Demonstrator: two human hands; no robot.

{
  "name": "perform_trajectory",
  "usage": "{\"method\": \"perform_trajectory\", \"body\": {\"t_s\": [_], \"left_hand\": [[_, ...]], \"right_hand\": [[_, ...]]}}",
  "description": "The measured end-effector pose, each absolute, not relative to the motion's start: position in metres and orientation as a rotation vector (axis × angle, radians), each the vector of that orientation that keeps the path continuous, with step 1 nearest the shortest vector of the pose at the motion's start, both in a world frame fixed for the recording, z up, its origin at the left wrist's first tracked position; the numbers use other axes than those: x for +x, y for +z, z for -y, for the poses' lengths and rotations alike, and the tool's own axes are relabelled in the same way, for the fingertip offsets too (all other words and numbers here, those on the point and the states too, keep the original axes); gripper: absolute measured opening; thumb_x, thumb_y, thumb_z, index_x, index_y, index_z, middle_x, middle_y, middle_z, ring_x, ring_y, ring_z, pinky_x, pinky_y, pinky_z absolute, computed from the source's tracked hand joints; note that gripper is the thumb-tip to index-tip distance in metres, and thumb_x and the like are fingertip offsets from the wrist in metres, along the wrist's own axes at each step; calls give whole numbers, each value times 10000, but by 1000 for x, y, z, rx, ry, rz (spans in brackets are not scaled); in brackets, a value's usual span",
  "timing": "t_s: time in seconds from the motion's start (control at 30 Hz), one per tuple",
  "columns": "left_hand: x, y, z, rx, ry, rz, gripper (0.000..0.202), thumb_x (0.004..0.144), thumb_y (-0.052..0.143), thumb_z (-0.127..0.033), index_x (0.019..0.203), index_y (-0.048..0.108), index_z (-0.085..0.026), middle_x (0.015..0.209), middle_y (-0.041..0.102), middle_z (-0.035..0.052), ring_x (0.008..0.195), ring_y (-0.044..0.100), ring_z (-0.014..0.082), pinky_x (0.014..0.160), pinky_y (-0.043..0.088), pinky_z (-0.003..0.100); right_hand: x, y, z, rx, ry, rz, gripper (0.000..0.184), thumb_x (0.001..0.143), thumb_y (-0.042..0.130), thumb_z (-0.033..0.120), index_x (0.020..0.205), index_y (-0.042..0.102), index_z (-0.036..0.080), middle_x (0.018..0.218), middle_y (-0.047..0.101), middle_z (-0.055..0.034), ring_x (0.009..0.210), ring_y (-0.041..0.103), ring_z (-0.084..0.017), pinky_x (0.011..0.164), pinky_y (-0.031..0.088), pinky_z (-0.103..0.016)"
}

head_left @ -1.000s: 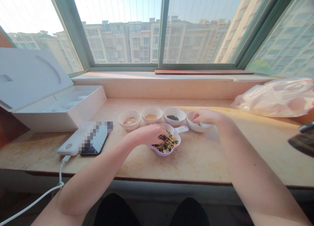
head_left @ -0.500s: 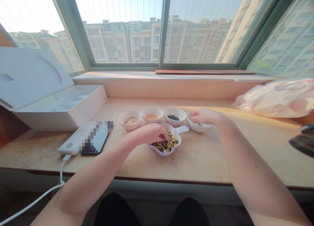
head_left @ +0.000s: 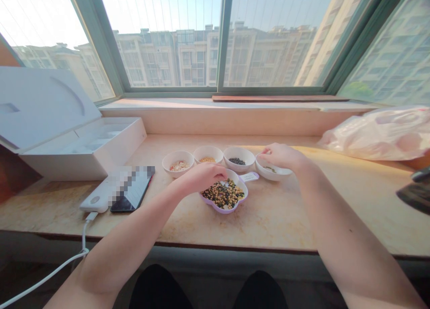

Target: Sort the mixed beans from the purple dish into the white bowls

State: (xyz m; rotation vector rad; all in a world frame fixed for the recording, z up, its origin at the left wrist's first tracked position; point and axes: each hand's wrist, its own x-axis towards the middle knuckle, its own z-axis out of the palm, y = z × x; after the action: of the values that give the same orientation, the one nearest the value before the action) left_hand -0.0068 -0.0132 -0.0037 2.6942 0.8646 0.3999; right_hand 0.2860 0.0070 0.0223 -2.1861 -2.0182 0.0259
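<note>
My left hand (head_left: 208, 175) hovers over the back of a white bowl with a purple outside (head_left: 240, 203), its fingertips pinched together. That bowl holds mixed beans (head_left: 223, 195), yellow and dark, and has a short handle (head_left: 250, 177). Above the rightmost small white bowl (head_left: 273, 175), my right hand (head_left: 278, 155) has its thumb and fingers drawn together. A few dark green beans (head_left: 269, 169) lie in this bowl. What either hand pinches, if anything, is too small to make out.
Three more white bowls stand in the row: one with pale flakes (head_left: 179, 166), one with yellow beans (head_left: 207, 160), one with black beans (head_left: 237, 161). At left are a phone (head_left: 129, 201), a white power bank (head_left: 96, 200) and an open box (head_left: 117, 143); at right, a plastic bag (head_left: 379, 136).
My left hand has risen from the mixed beans toward the back of the bowl. My right hand has lifted slightly out of the rightmost bowl.
</note>
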Motion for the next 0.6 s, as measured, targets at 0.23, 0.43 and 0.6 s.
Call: {"method": "perform_trajectory", "body": {"t_s": [0.23, 0.43, 0.6], "left_hand": [[-18, -8, -9, 2604, 800, -1283, 246, 997, 542, -182, 947, 782, -180, 1053, 775, 60, 955, 700, 205, 885, 499, 313], [-21, -12, -18, 2678, 718, -1516, 265, 999, 528, -212, 918, 776, -164, 1019, 772, 88, 895, 696, 220, 839, 492, 328], [-22, -9, -15, 2763, 617, -1575, 339, 1023, 466, -231, 888, 769, -163, 987, 757, 101, 910, 691, 241, 832, 473, 351]], "right_hand": [[244, 28, 9, -1770, 84, 2102, 248, 945, 592, 330, 1006, 789, 192, 920, 789, -80, 829, 697, -221, 720, 446, -300], [193, 7, 29, -1148, 528, 2434, 214, 936, 618, 272, 1039, 788, 191, 907, 788, -55, 795, 682, -193, 739, 491, -300], [173, -11, 35, -779, 567, 2671, 340, 846, 755, 266, 1182, 756, 212, 1320, 712, -85, 1246, 622, -273, 1124, 430, -390]]}}
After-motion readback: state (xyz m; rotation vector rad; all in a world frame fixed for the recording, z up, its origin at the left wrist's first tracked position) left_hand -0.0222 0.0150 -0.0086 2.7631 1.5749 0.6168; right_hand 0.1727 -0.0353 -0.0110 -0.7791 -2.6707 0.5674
